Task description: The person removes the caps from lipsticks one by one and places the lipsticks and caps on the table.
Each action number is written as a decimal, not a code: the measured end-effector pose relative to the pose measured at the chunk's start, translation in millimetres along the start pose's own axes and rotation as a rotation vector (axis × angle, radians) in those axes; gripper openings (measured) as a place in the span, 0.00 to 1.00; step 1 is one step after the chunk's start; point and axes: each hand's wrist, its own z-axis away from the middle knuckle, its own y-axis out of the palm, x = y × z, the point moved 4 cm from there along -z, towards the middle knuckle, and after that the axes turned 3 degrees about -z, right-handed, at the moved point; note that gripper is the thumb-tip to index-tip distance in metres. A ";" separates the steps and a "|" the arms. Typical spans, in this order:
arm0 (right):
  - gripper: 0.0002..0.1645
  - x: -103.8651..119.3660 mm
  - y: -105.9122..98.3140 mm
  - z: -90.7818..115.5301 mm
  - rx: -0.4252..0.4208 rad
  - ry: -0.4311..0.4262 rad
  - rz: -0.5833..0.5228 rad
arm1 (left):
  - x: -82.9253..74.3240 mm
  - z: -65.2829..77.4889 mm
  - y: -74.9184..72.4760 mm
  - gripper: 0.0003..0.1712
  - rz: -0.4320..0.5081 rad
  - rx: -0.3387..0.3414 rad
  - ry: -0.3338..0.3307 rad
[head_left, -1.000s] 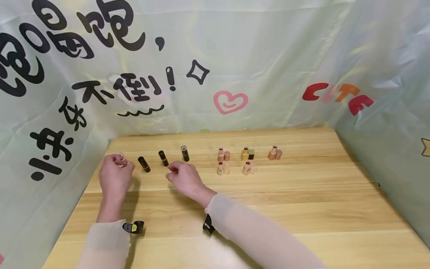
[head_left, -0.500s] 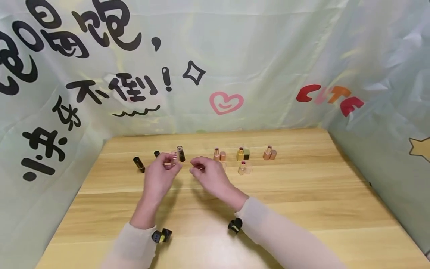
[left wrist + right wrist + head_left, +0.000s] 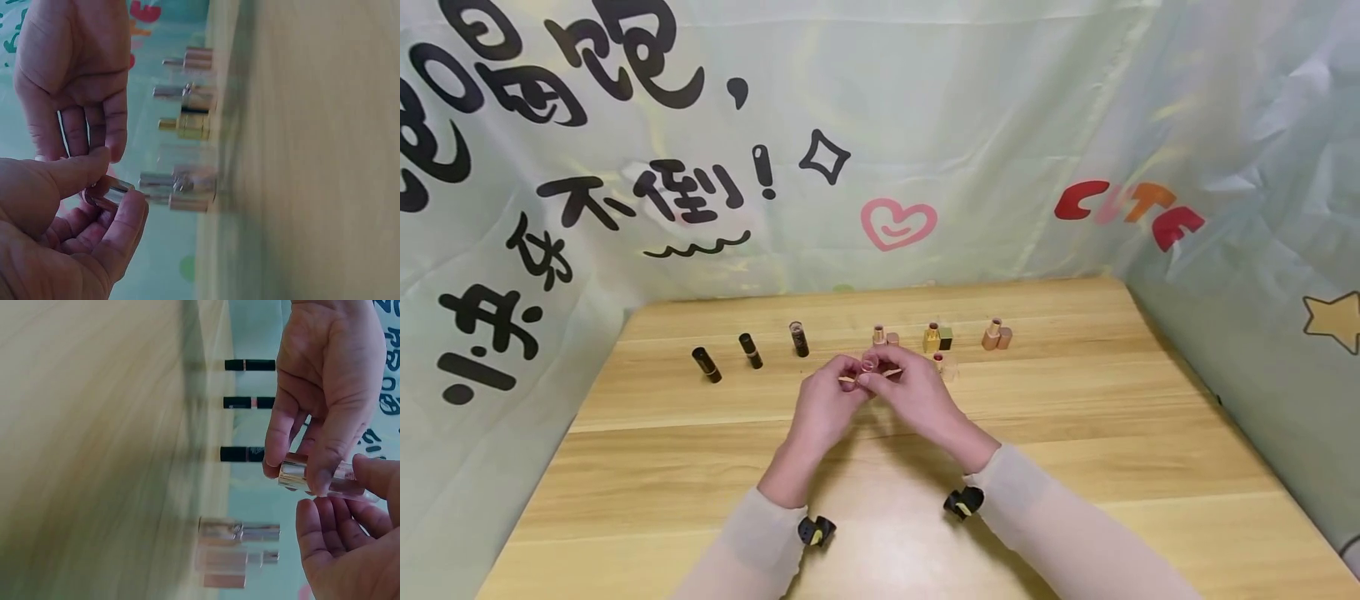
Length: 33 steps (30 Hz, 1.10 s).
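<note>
Both hands meet above the table at one capped lipstick point(image 3: 869, 362), with a shiny pinkish-gold base and a clear cap. My left hand point(image 3: 826, 404) pinches its metallic base point(image 3: 293, 474) between thumb and fingers. At the other end, my right hand point(image 3: 925, 398) has its thumb and fingers on the clear cap point(image 3: 364, 492). Just behind the hands stand an uncapped rose-gold lipstick point(image 3: 880, 334) and its cap point(image 3: 892, 338). A small lipstick point(image 3: 938, 359) beside a clear cap is partly covered by the right hand. Another, in front of the rose-gold one, is hidden in the head view.
Three black lipstick tubes, left point(image 3: 706, 365), middle point(image 3: 750, 351) and right point(image 3: 799, 339), stand at the left. Behind the right hand are a gold lipstick point(image 3: 932, 337) with its dark cap point(image 3: 946, 337) and a copper-pink lipstick point(image 3: 992, 335). A printed cloth point(image 3: 985, 167) walls the table's back.
My left hand has carried the lipstick rightward from the far left, past the black tubes. My right hand has moved right too, and now touches the same lipstick.
</note>
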 end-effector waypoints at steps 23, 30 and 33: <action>0.12 -24.1 -28.6 15.3 0.045 0.040 0.053 | 3.3 6.7 36.3 0.16 0.210 0.203 0.040; 0.12 -26.4 -29.5 17.3 0.034 0.046 0.047 | 5.0 5.3 39.9 0.14 0.217 0.211 0.038; 0.11 -27.1 -30.0 17.8 0.029 0.049 0.042 | 4.2 5.1 39.4 0.13 0.206 0.208 0.043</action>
